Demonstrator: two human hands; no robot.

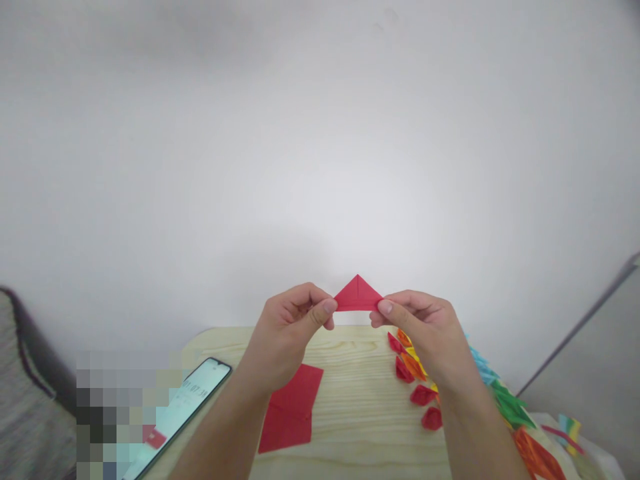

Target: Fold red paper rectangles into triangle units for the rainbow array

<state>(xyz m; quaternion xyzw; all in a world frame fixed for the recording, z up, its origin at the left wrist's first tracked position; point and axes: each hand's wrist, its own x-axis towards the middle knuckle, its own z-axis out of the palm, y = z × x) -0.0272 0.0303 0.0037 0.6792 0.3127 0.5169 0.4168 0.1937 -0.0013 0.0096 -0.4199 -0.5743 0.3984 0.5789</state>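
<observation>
A piece of red origami paper (358,295), folded into a low triangle with a centre crease and a band along its bottom edge, is held up above the table, point upward. My left hand (295,330) pinches its left corner between thumb and fingers. At the opposite corner, my right hand (425,330) grips it the same way. Red paper sheets (295,407) lie on the table below, partly covered by my left hand and forearm.
Small folded red paper pieces (423,395) lie on the wooden table (360,373) at the right, beside orange, yellow, blue and green (513,405) ones. A phone (195,393) showing a timer lies at the left. A white wall (320,167) rises behind the table.
</observation>
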